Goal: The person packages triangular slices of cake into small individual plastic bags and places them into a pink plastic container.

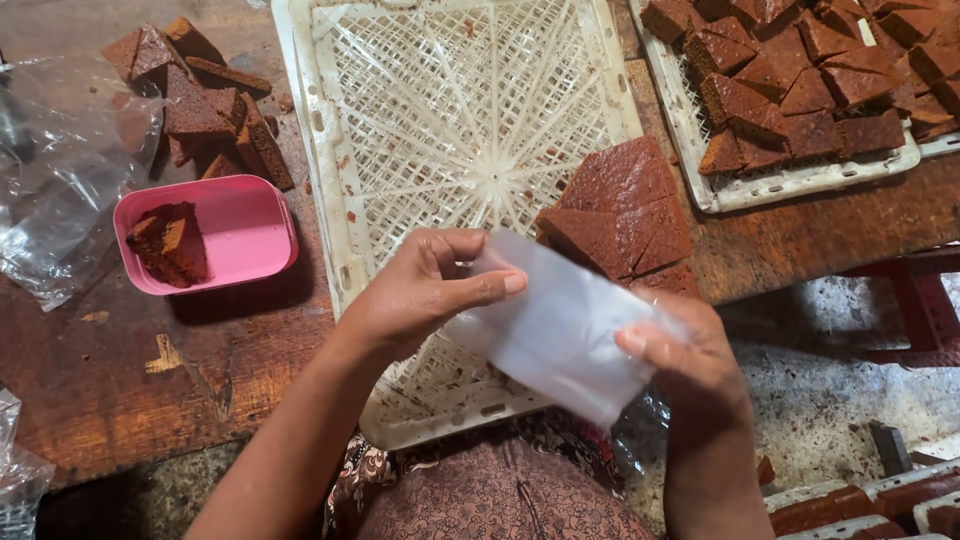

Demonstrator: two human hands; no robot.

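Both hands hold a small clear plastic bag above the near edge of a white lattice tray. My left hand pinches the bag's upper left edge between thumb and fingers. My right hand grips its right side, thumb on top. Just beyond the bag, brown triangular cake slices lie on the tray's right part. The bag looks empty.
A pink tub with cake scraps stands on the wooden table at left. Loose cake pieces are piled behind it. Crumpled clear plastic lies far left. A second white tray full of cake pieces sits at upper right.
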